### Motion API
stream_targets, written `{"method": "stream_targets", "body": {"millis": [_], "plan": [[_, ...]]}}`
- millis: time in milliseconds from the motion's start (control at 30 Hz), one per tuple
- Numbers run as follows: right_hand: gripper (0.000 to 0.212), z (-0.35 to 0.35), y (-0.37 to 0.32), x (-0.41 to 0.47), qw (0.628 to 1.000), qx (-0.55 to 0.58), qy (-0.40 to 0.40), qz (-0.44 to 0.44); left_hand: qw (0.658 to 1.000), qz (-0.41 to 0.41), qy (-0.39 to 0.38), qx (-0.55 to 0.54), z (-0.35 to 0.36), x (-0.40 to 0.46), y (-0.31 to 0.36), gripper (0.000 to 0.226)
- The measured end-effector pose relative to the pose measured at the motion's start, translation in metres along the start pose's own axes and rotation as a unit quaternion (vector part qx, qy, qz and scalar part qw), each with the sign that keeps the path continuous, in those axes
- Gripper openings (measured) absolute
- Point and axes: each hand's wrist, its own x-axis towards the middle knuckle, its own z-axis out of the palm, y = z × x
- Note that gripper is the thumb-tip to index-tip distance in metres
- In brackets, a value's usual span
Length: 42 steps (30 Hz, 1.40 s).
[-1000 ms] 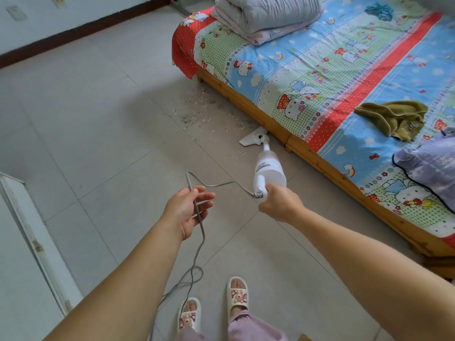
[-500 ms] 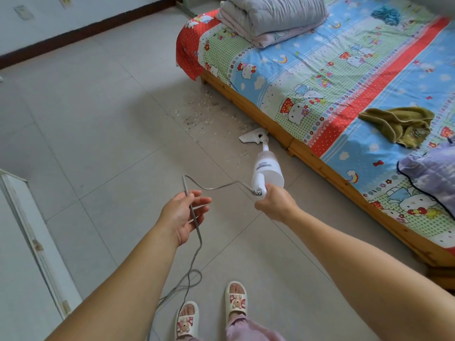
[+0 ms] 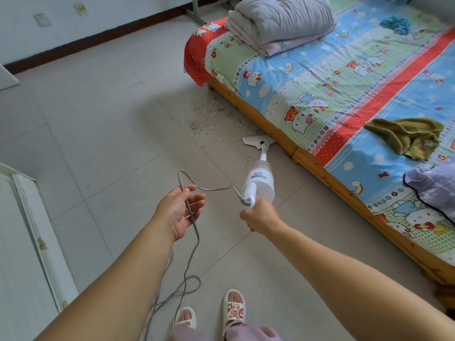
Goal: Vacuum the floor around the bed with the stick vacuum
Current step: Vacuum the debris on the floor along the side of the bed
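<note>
Head view: the right hand [image 3: 261, 214] grips the stick vacuum [image 3: 258, 183], its floor head [image 3: 258, 141] against the bed [image 3: 275, 132] frame. The left hand [image 3: 179, 210], fingers relaxed, carries the cord [image 3: 190, 217]. Debris [image 3: 209, 116] lies just ahead; advance slowly, keeping the cord slack behind.

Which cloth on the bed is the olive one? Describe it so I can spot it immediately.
Start at the bed with the cartoon-cat sheet. Past its red stripe, on the blue part, lies the olive-green cloth, crumpled. It is the only green-brown item; the folded quilt is grey, the small rag teal.
</note>
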Motion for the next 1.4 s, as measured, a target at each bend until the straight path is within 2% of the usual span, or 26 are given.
{"method": "stream_targets", "body": {"millis": [233, 533, 767, 967, 1233, 1400], "plan": [[0.025, -0.012, -0.024, 0.025, 0.997, 0.069, 0.018, 0.019, 1.0, 0.022, 0.001, -0.016, 0.0, 0.005, 0.017, 0.025], [0.009, 0.016, -0.048, 0.017, 0.998, 0.055, -0.02, 0.002, 0.999, 0.036, -0.025, -0.017, 0.006, 0.046, 0.07, 0.027], [0.011, 0.01, -0.107, 0.059, 0.991, 0.128, 0.029, 0.004, 0.998, 0.027, -0.052, -0.008, 0.001, 0.085, 0.115, 0.026], [0.021, 0.032, -0.147, 0.089, 0.978, 0.2, 0.052, 0.007, 0.998, 0.01, -0.06, 0.001, -0.02, 0.124, 0.145, 0.026], [0.02, 0.09, -0.158, 0.096, 0.979, 0.196, 0.032, 0.033, 0.996, 0.002, -0.094, 0.008, -0.034, 0.161, 0.17, 0.023], [0.02, 0.086, -0.181, 0.13, 0.983, 0.176, 0.046, 0.023, 0.996, -0.006, -0.094, -0.005, -0.044, 0.178, 0.176, 0.023]]}}
